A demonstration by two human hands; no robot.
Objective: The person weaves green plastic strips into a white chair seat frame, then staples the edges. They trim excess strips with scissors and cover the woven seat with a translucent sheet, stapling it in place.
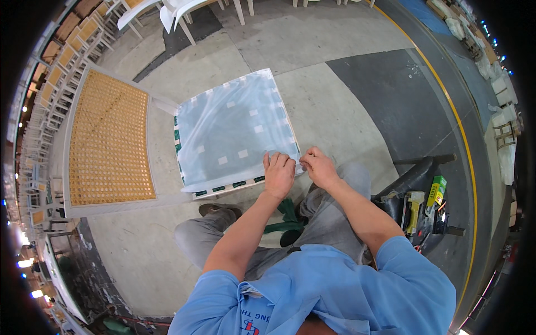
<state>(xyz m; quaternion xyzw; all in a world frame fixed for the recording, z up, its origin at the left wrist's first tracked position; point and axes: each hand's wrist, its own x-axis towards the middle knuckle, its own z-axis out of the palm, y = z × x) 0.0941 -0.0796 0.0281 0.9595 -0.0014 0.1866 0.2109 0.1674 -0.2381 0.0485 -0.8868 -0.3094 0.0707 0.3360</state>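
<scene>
A white-framed chair with a woven cane back [111, 142] lies ahead of me, its seat turned toward me. Thin, pale bluish-white fabric [229, 125] covers the seat, and light squares show through it. Dark green strips [239, 184] appear along the seat's near edge. At the near right corner, my left hand [280, 174] is closed over the fabric, fingers bent onto it. Just beside it, my right hand [319, 167] pinches the fabric's edge at the corner. What lies under the fingertips is hidden.
To my right, a black seat or bag [395, 201] carries a yellow-and-grey tool [414, 212] and a green-and-yellow box [437, 191]. White chairs [181, 14] stand at the back, with more rows at left. A yellow line [455, 111] crosses the floor at right.
</scene>
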